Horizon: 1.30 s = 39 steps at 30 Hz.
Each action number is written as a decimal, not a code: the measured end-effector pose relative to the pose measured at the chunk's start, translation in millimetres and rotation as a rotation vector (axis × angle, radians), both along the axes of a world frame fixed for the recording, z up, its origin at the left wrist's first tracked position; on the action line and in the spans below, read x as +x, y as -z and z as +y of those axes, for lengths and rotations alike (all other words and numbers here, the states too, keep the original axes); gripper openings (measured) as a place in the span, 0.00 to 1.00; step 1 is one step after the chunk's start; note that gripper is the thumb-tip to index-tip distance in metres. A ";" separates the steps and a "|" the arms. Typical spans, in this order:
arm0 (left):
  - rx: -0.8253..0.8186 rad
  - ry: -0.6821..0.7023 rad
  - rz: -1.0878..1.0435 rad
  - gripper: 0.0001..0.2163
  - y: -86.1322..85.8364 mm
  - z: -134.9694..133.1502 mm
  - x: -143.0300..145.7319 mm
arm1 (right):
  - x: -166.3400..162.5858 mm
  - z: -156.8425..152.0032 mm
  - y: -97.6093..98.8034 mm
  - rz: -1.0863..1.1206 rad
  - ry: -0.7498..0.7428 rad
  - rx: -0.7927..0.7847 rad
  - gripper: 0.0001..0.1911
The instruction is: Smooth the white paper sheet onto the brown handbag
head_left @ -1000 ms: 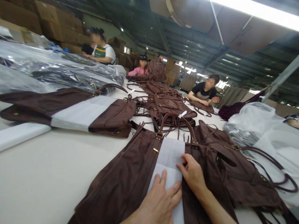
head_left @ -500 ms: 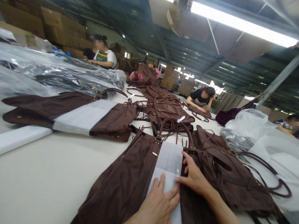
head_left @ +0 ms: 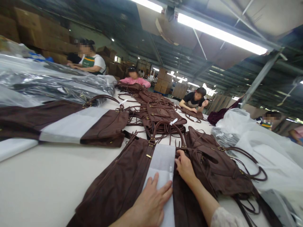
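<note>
A brown handbag (head_left: pixel 118 186) lies flat on the pale table (head_left: pixel 47 176) in front of me, with a white sheet of wrapping tissue (head_left: pixel 161 164) laid down its middle. My left hand (head_left: pixel 151 201) rests flat on the lower part of the tissue, fingers stretched out. My right hand (head_left: pixel 184 167) presses on the tissue's right edge near the bag's handle (head_left: pixel 165 129), fingers extended and holding nothing.
Another brown bag with a white band (head_left: pixel 71 124) lies to the left. More brown bags (head_left: pixel 161 113) are piled further back and to the right (head_left: pixel 217 170). Clear plastic bags (head_left: pixel 47 82) lie at far left, white plastic (head_left: pixel 267 148) at right. Several people work at the table's far end.
My right hand has slid up along the tissue's right edge toward the handle. My left hand stays flat on the tissue. The view has shifted rightward.
</note>
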<state>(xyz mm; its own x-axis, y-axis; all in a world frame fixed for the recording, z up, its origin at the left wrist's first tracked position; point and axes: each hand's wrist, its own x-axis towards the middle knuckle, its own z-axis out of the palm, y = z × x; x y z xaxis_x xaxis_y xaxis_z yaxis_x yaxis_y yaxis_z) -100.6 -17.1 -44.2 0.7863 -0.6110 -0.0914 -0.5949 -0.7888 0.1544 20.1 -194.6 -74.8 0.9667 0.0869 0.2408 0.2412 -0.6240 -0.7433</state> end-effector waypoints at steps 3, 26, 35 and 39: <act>0.005 -0.002 -0.020 0.38 -1.7 2.0 0.2 | -19.6 -27.3 -28.3 0.080 -0.062 0.086 0.16; 0.012 -0.011 0.001 0.38 -2.6 3.1 -3.6 | -49.3 -10.4 -22.5 0.036 -0.569 -0.854 0.42; 0.016 -0.078 -0.036 0.37 10.8 0.3 -2.2 | -38.3 -16.4 -2.8 0.143 -0.491 -0.618 0.50; -0.002 -0.076 -0.088 0.30 13.5 3.3 1.0 | -40.9 -41.9 -40.0 0.209 -0.528 -0.056 0.37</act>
<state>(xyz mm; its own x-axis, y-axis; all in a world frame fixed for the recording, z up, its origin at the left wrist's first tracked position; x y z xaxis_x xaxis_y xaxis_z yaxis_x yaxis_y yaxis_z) -99.6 -13.8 -57.7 0.8356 -0.5490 -0.0186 -0.5444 -0.8321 0.1061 -20.8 -236.5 -34.8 0.8151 0.5784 0.0307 0.3829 -0.4982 -0.7779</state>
